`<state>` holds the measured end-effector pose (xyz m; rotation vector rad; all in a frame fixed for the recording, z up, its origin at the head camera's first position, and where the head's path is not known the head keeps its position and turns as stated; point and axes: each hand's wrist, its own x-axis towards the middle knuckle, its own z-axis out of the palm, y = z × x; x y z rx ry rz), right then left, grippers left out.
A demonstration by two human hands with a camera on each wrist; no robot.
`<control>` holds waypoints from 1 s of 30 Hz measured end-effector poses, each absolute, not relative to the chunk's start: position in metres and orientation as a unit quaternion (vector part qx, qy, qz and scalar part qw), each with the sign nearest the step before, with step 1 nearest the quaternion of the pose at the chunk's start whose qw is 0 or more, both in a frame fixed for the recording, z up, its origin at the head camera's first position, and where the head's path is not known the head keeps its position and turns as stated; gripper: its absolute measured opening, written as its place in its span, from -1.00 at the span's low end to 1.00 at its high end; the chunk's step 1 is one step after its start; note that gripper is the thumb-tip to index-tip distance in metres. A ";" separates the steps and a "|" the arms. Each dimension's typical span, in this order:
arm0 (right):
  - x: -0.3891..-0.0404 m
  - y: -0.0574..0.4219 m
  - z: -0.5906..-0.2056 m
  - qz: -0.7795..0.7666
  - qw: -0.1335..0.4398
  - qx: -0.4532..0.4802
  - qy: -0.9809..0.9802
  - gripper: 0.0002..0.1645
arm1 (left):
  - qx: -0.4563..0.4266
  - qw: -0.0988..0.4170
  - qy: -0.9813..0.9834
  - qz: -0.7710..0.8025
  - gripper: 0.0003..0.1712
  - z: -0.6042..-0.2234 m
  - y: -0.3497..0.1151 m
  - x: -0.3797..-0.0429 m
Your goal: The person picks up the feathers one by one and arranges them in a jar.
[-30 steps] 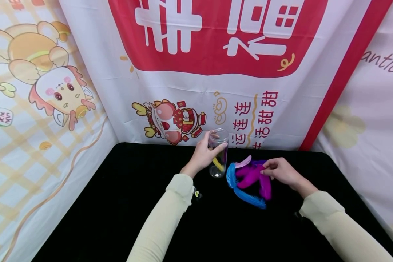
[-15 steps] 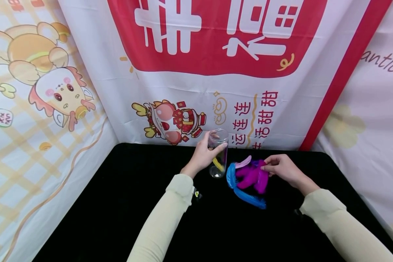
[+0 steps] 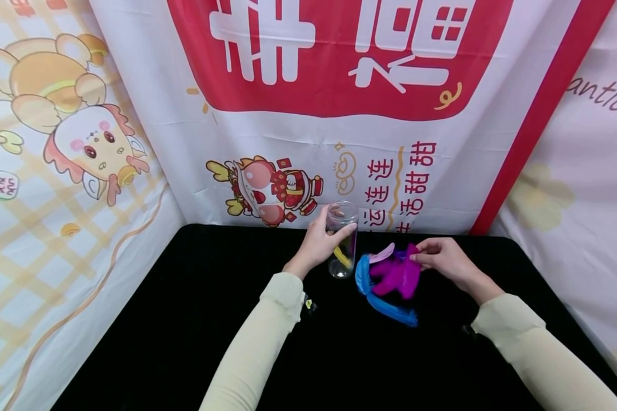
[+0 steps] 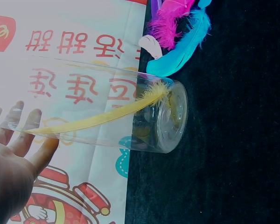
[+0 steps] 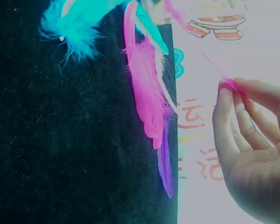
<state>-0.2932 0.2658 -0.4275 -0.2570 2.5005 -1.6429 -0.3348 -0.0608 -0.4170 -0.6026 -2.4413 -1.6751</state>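
Observation:
My left hand (image 3: 316, 242) grips a tall clear cylinder-shaped container (image 3: 349, 246) near its open top, thumb across the near side. Inside it slants one yellow feather (image 4: 102, 119), its fluffy end down by the base. With thumb and forefinger, my right hand (image 3: 447, 261) pinches a magenta feather (image 3: 412, 278) by its tip, so that it hangs over the feather pile. In the right wrist view, another magenta feather (image 5: 147, 98) lies on the black cloth, partly over a purple feather (image 5: 164, 163). Blue feathers (image 3: 393, 311) and a pale pink feather (image 3: 382, 254) lie beside the container.
A black cloth covers the table (image 3: 185, 342), whose back edge runs just behind the container. A white and red printed curtain (image 3: 288, 134) hangs right behind it. Printed cloths also hang at the left and right sides.
My right hand has risen slightly and moved a little toward the back, lifting the magenta feather, which now hangs further left over the pile. The left hand and container stay put.

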 end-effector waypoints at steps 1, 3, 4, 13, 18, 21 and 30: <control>-0.293 0.266 -0.426 -0.545 0.068 -0.082 0.832 -0.63 | -0.201 0.061 -0.806 -0.553 -0.17 -0.417 -0.061 -0.335; -0.292 0.266 -0.424 -0.542 0.068 -0.079 0.834 -0.61 | -0.203 0.062 -0.806 -0.552 -0.17 -0.418 -0.061 -0.335; -0.292 0.266 -0.423 -0.538 0.068 -0.079 0.837 -0.59 | -0.204 0.062 -0.806 -0.553 -0.17 -0.418 -0.061 -0.335; -0.291 0.262 -0.415 -0.542 0.052 -0.075 0.836 -0.58 | -0.200 0.055 -0.802 -0.561 -0.15 -0.418 -0.061 -0.334; -0.291 0.261 -0.415 -0.543 0.046 -0.077 0.835 -0.57 | -0.203 0.055 -0.802 -0.559 -0.16 -0.418 -0.061 -0.334; -0.292 0.260 -0.416 -0.547 0.042 -0.076 0.833 -0.58 | -0.204 0.054 -0.802 -0.558 -0.16 -0.417 -0.061 -0.334; -0.294 0.256 -0.417 -0.561 0.030 -0.074 0.824 -0.60 | -0.200 0.056 -0.804 -0.557 -0.18 -0.418 -0.061 -0.334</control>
